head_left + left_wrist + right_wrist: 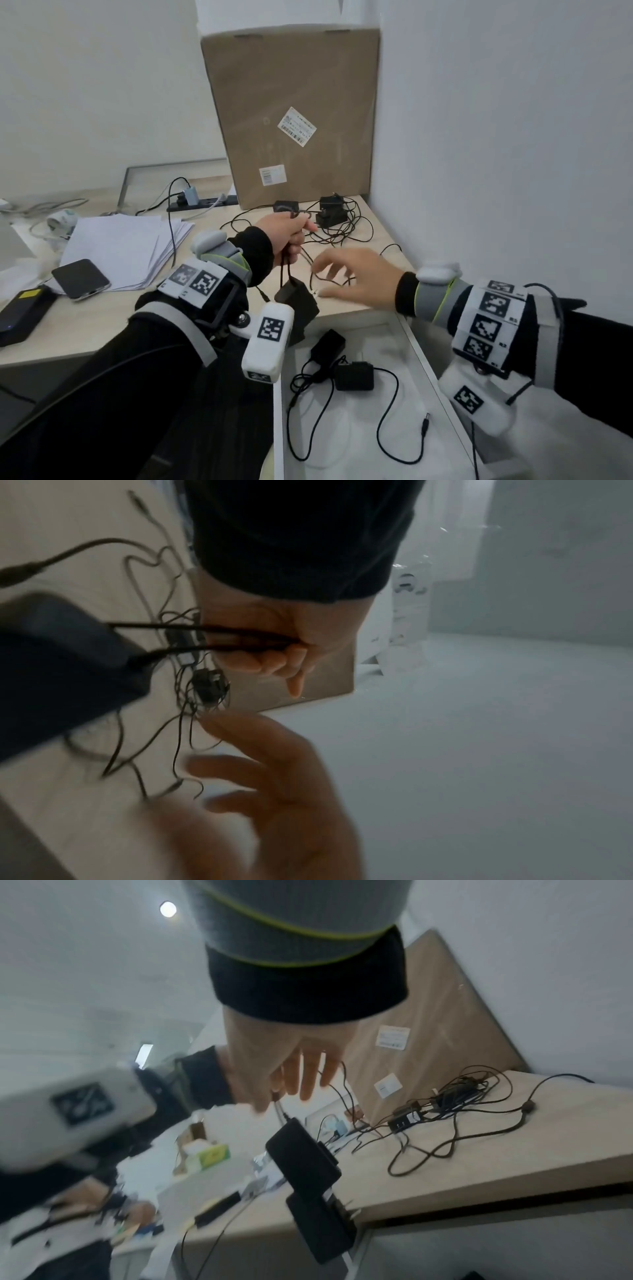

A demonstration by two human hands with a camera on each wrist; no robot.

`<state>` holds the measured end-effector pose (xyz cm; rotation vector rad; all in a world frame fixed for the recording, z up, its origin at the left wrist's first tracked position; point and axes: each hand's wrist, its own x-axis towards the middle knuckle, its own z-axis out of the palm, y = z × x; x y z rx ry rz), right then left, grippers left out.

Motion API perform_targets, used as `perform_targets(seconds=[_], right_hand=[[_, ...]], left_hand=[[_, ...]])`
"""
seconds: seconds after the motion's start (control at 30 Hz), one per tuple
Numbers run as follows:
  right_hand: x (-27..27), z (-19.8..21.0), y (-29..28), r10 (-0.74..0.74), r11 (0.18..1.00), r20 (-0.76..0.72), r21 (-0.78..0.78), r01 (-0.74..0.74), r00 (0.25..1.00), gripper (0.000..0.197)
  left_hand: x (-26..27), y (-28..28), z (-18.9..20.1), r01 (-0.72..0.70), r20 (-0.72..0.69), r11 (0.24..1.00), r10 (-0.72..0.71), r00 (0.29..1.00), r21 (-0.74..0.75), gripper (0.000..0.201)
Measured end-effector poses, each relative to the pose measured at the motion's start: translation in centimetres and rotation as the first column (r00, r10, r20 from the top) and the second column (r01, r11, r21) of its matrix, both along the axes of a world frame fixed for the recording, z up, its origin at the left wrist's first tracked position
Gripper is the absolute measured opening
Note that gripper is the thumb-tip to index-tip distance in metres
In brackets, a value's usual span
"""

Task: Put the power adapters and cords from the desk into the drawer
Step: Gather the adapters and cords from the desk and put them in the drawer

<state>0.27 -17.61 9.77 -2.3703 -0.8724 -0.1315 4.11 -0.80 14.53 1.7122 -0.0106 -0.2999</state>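
Observation:
My left hand grips black cords from which two black power adapters hang by the desk's front edge, above the open white drawer. In the right wrist view the hanging adapters dangle one under the other. My right hand hovers open with spread fingers just right of them, over loose cord on the desk. More black adapters lie in a cord tangle near the wall. Two adapters with cords lie in the drawer.
A tall cardboard box stands at the back of the wooden desk. A paper stack, a phone, a black device and a power strip lie to the left. A white wall bounds the right side.

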Motion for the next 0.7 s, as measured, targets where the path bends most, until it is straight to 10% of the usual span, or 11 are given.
perform_targets(seconds=[0.07, 0.2, 0.33, 0.43, 0.7], right_hand=[[1.1, 1.9, -0.7, -0.193, 0.969, 0.135, 0.179, 0.167, 0.972, 0.036], [3.1, 5.4, -0.8, -0.122, 0.98, 0.041, 0.164, 0.114, 0.992, 0.089], [3.7, 6.8, 0.9, 0.082, 0.988, -0.183, 0.146, -0.056, 0.98, 0.039], [3.3, 6.3, 1.3, 0.074, 0.978, -0.275, 0.209, -0.015, 0.959, 0.006], [4.1, 3.7, -2.0, -0.303, 0.941, -0.19, -0.217, 0.261, 0.934, 0.033]], left_hand=[[-0.4, 0.1, 1.1, 0.082, 0.037, 0.992, -0.085, 0.996, 0.092, 0.032], [-1.4, 0.1, 3.4, 0.271, 0.02, 0.931, -0.284, 0.958, 0.243, 0.043], [-1.9, 0.0, 4.6, 0.384, 0.038, 0.875, -0.412, 0.91, 0.295, 0.051], [-2.0, 0.8, 5.8, 0.331, 0.145, 0.923, -0.361, 0.921, 0.195, 0.05], [-0.8, 4.3, 6.8, 0.046, 0.304, 0.997, -0.027, 0.952, -0.056, 0.049]])
